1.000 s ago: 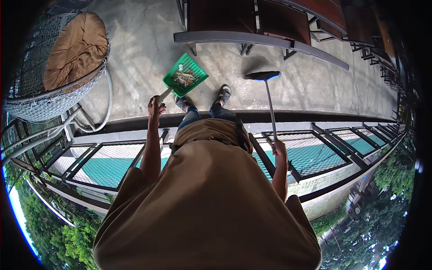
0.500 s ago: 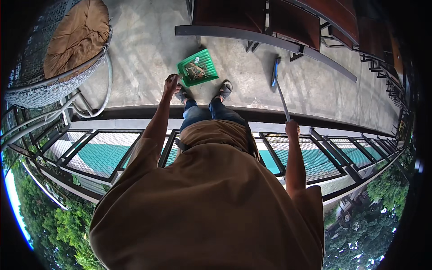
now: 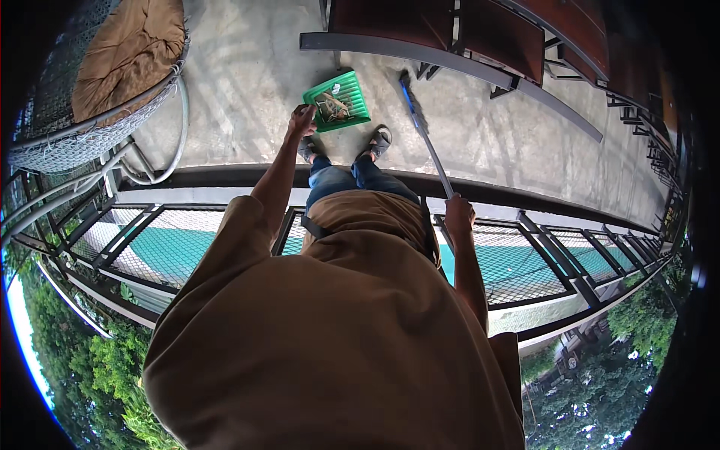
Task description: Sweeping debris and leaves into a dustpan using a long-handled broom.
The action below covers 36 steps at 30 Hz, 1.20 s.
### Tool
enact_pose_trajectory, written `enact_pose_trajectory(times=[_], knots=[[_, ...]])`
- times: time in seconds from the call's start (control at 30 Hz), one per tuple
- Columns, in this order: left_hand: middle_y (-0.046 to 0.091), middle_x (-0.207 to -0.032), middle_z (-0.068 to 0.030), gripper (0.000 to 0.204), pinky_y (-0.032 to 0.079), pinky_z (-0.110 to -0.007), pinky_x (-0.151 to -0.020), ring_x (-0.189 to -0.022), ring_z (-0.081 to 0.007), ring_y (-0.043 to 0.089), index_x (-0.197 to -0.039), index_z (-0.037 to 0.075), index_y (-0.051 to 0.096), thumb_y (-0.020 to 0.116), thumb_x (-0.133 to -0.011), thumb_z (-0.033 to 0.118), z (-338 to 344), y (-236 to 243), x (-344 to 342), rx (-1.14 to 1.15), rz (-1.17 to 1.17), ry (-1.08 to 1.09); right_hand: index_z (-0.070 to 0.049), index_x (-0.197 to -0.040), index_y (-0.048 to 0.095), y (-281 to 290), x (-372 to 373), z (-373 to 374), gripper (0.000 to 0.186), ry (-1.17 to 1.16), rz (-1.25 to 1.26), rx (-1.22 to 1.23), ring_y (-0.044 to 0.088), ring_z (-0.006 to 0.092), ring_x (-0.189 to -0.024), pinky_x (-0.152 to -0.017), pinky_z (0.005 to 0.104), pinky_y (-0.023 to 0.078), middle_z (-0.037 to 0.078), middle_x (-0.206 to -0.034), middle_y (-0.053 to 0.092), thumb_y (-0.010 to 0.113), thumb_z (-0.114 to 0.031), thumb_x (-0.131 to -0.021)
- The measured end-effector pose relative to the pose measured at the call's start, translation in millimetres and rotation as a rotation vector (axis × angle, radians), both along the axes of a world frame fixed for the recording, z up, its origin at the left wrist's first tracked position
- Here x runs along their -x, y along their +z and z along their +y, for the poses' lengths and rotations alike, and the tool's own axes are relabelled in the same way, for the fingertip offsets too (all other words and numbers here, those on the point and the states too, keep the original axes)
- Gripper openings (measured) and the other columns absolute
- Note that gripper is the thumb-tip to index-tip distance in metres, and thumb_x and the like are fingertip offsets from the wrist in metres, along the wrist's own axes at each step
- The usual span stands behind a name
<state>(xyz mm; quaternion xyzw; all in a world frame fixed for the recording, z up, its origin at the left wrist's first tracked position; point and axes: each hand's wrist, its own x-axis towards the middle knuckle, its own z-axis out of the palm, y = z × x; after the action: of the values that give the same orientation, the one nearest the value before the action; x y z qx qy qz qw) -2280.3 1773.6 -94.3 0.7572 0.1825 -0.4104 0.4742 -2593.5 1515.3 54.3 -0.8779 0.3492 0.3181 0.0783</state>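
The right hand [image 3: 459, 212] is closed around the upper end of a broom [image 3: 424, 129] handle, which slants away toward the concrete floor [image 3: 247, 82] — its bristled head sits just right of the dustpan. The left hand [image 3: 303, 120] is clenched on the handle of a green dustpan [image 3: 337, 100], which holds a small heap of dry leaves and debris, just beyond the sandalled feet. Farther off stand a dark wooden bench [image 3: 420, 30] and — at far left — a round wicker chair [image 3: 112, 67] with a brown cushion.
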Motion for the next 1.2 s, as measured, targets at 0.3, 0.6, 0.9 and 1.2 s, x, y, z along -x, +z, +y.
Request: enact_pose_trajectory(times=[0.3, 0.6, 0.9, 1.2], knots=[[0.052, -0.071, -0.0066, 0.039, 0.046, -0.025, -0.051, -0.057, -0.0119, 0.053, -0.103, 0.015, 0.049, 0.047, -0.076, 0.043, 7, -10, -2, 0.014, 0.063, -0.005, -0.003, -0.083, 0.051, 34, -19, -16, 0.020, -0.058, -0.127, -0.099, 0.055, 0.0376, -0.070, -0.056, 0.0463, 0.043, 0.020, -0.067, 0.056, 0.048, -0.023, -0.081], [0.052, -0.067, -0.0086, 0.041, 0.043, -0.023, -0.042, -0.049, -0.0135, 0.052, -0.100, 0.012, 0.050, 0.053, -0.073, 0.042, 1, -15, 4, 0.057, 0.050, 0.064, -0.004, -0.082, 0.048, -22, -9, -30, 0.019, 0.030, -0.223, -0.006, 0.056, 0.0360, -0.065, -0.053, 0.0452, 0.043, 0.018, -0.064, 0.056, 0.047, -0.023, -0.081], [0.053, -0.070, -0.0083, 0.044, 0.044, -0.025, -0.046, -0.054, -0.0144, 0.054, -0.103, 0.013, 0.048, 0.054, -0.073, 0.045, -3, -14, 7, 0.016, 0.046, 0.054, -0.003, -0.075, 0.053, -27, -14, -1, 0.017, 0.081, -0.331, -0.136, 0.057, 0.0333, -0.063, -0.053, 0.0418, 0.044, 0.017, -0.063, 0.056, 0.048, -0.018, -0.080], [0.053, -0.069, -0.0066, 0.040, 0.044, -0.025, -0.045, -0.053, -0.0141, 0.053, -0.102, 0.013, 0.049, 0.054, -0.074, 0.041, 3, -10, 8, 0.037, 0.065, 0.053, -0.003, -0.085, 0.051, 18, -23, -26, 0.022, 0.001, -0.142, -0.119, 0.057, 0.0350, -0.067, -0.055, 0.0448, 0.043, 0.019, -0.067, 0.057, 0.048, -0.024, -0.081]])
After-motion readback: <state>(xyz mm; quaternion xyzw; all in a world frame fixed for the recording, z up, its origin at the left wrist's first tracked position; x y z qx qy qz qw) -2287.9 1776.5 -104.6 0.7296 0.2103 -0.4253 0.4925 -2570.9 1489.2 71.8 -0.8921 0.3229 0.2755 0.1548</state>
